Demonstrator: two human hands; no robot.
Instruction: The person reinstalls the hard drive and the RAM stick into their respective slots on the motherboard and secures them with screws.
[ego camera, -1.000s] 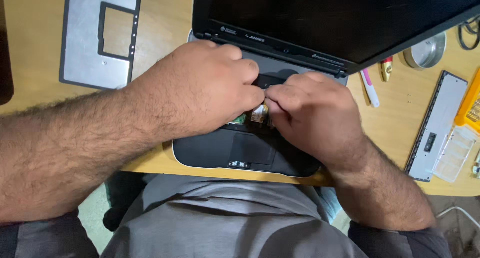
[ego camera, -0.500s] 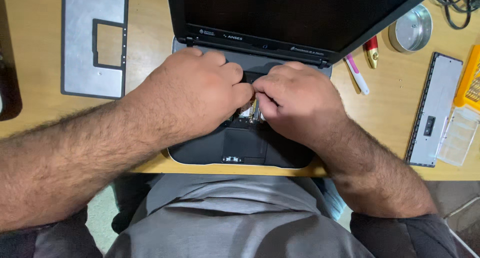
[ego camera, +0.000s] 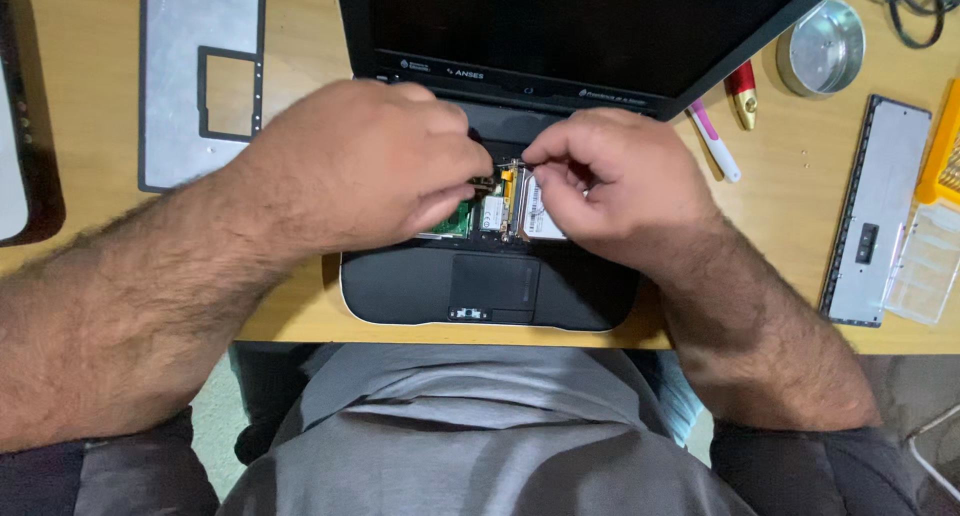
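While both hands [ego camera: 500, 181] pinch laptop [ego camera: 490, 286] innards, parts litter the wooden desk [ego camera: 300, 66] (cluttered).

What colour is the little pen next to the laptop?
The pen is pink and white, lying on the wooden desk right of the laptop. The head view shows it.

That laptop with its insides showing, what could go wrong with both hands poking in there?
Both hands, left hand and right hand, pinch at small parts inside the open laptop. A tug too hard might tear the thin orange strip or mark the green board. The laptop also sits at the table edge, so a push might slide it toward the lap.
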